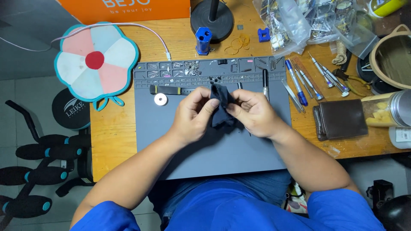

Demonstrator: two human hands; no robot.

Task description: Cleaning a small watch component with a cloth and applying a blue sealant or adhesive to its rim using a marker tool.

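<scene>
Two hands pinching one small dark navy cloth over the middle of the grey silicone work mat.

Left hand is gripping the cloth's left edge between thumb and fingertips, right hand is pinching the right side, so it's hanging bunched just above the mat, centre frame. Looks soft, floppy and light, probably not slippery or fragile; grabbing an edge or corner seems best. Can't tell if something's wrapped inside. Counting: one cloth, one white round disc left of the hands, one black strap with yellow trim above it, one brown leather wallet at right, several blue-handled screwdrivers upper right.
</scene>
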